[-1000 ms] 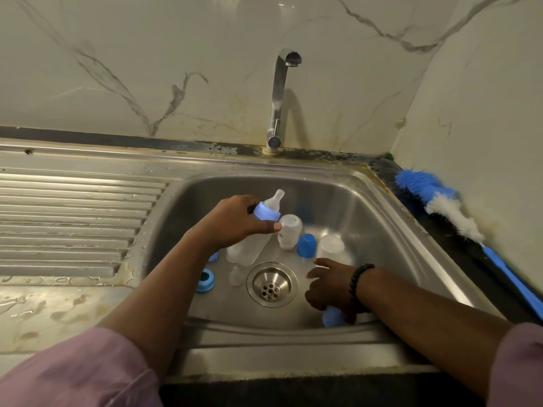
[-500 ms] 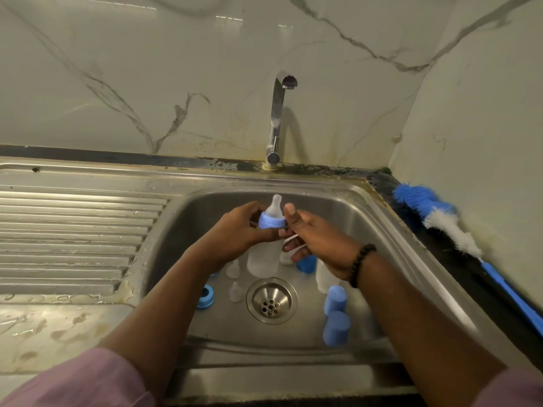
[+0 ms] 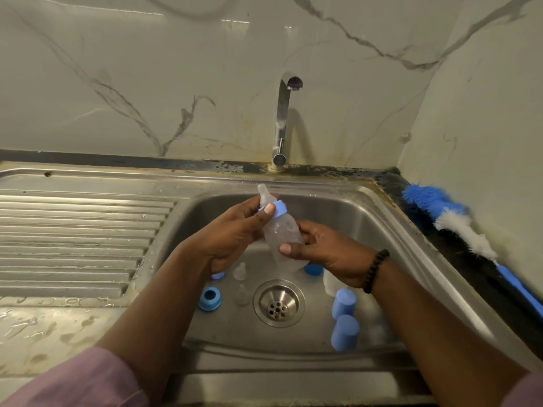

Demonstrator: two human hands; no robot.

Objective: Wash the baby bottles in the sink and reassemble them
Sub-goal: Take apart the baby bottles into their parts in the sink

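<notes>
Above sink [image 3: 390, 227], two-handed bottle [image 3: 283, 239]

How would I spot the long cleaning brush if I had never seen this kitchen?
Start at the steel sink and look to its right, where the dark counter meets the wall. The brush lies there, outside the basin. It alone has fluffy blue and white bristles on a long blue handle.

both hands [image 3: 232, 239] gripping baby bottle [image 3: 282, 233] over sink [image 3: 382, 230], tap [image 3: 283, 118] behind
</notes>
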